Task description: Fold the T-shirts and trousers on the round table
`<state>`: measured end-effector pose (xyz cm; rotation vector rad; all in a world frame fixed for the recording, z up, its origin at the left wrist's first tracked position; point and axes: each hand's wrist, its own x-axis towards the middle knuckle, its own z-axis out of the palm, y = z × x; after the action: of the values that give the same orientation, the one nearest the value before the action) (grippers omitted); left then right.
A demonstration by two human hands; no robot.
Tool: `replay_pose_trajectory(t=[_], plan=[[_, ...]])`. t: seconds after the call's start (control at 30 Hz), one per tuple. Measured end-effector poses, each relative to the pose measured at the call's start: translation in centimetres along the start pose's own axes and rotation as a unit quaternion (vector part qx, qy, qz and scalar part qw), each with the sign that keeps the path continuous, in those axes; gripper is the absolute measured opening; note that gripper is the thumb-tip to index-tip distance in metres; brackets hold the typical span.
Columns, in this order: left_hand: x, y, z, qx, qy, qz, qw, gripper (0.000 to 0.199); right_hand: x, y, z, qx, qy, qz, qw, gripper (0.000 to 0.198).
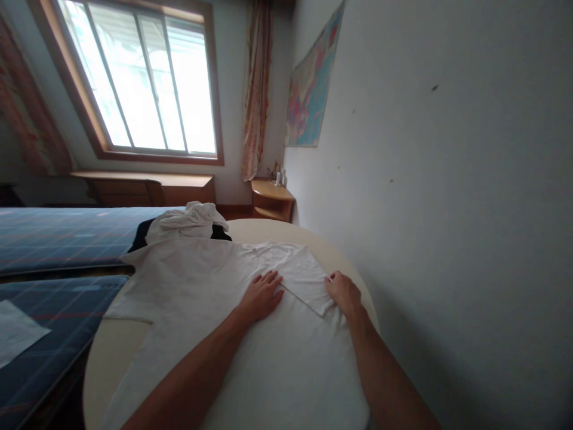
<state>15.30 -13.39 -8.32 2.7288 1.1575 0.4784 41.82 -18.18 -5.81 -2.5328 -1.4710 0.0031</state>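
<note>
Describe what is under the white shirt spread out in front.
The white shirt lies on a round cream table, which shows past its edges. The shirt hides the tabletop's middle, so anything else beneath cannot be seen.

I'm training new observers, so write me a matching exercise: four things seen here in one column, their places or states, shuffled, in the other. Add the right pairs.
Things
1. Left hand
2. Right hand
3. Map
4. Crumpled white cloth

Places or states
A. On the wall, right of the window
B. Pinching the edge of the folded sleeve
C. Heaped on black cloth
D. Laid palm down on the white shirt

Pairs: 1-D; 2-B; 3-A; 4-C
</note>
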Motion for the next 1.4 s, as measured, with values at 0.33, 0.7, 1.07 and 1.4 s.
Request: replay_pose_trajectory(t=[0.33, 0.7, 1.07, 1.4], plan=[[0.2, -0.3, 0.5, -0.001, 0.005, 0.000, 1.000, 0.046, 0.1, -0.3, -1.9, 0.008, -0.075, -0.040, 0.996, 0.038], [0.3, -0.3, 0.5, -0.046, 0.051, -0.002, 0.998, 0.040, -2.2, -4.7, -3.5, 0.146, -0.031, -0.169, 0.974, 0.050], [0.6, -0.8, 1.1, -0.067, 0.081, 0.003, 0.994, 0.047, -6.8, -6.3, -2.7, 0.080, -0.116, -0.202, 0.969, 0.043], [0.8, -0.9, 1.1, -0.151, 0.108, -0.022, 0.982, 0.045, -8.3, -7.0, -4.5, 0.089, -0.067, -0.187, 0.976, 0.023]])
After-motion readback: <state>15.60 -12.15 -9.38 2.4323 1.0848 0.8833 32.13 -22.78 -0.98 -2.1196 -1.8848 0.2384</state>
